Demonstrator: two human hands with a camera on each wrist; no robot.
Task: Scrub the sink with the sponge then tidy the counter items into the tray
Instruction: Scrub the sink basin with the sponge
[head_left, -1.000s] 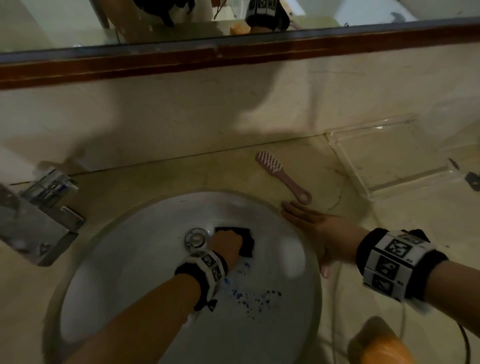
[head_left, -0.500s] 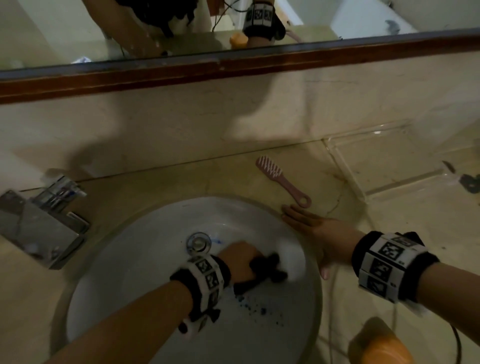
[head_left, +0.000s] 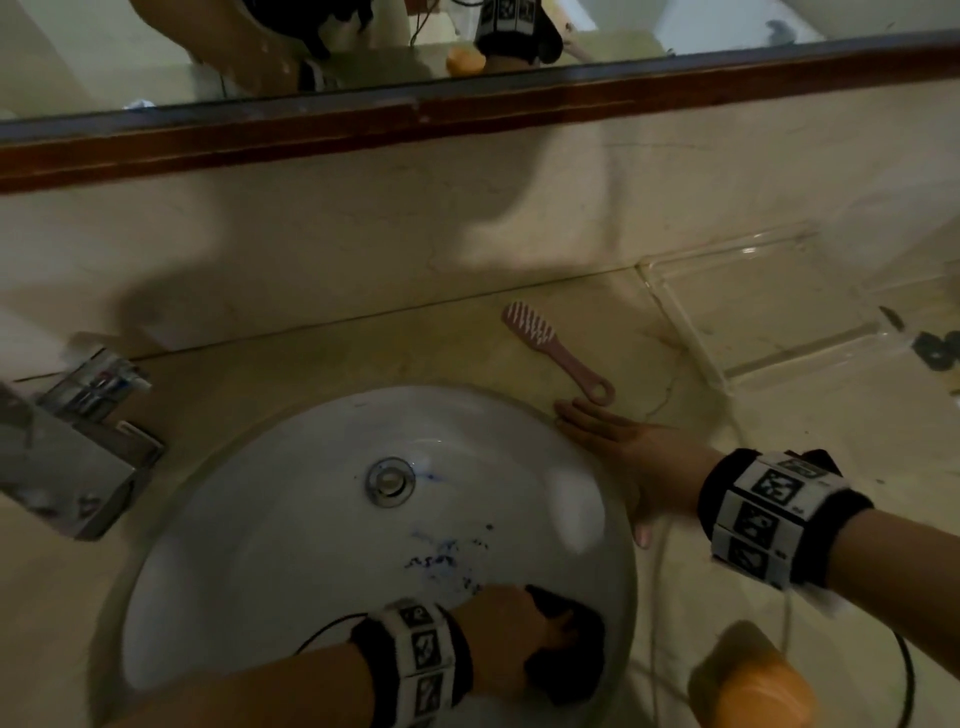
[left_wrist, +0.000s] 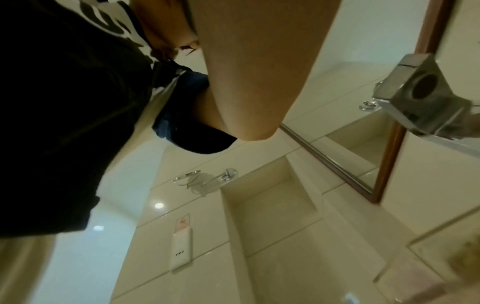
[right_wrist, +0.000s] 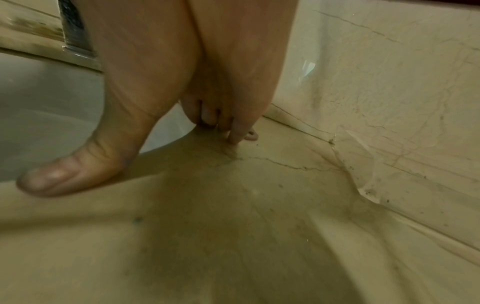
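Observation:
In the head view the white round sink (head_left: 270, 525) has blue-black specks (head_left: 447, 561) below its drain (head_left: 390, 480). My left hand (head_left: 514, 631) grips a dark sponge (head_left: 571, 649) against the near right wall of the basin. My right hand (head_left: 618, 457) lies flat, fingers straight, on the counter at the sink's right rim; the right wrist view shows its fingertips (right_wrist: 235, 133) and thumb (right_wrist: 70, 174) pressing the stone. A pink brush (head_left: 550, 348) lies just beyond those fingers. The clear tray (head_left: 769, 312) stands at the back right. The left wrist view points up at the ceiling and shows no hand.
A chrome tap (head_left: 67, 441) stands left of the sink. An orange bottle top (head_left: 758, 686) is at the near right, with a thin cable (head_left: 660, 597) beside it. A small dark item (head_left: 937, 351) lies right of the tray. The mirror's wooden frame (head_left: 467, 119) runs along the back wall.
My left hand has dragged the sponge from beside the drain down and right to the near wall of the basin. The right hand has stayed flat on the counter.

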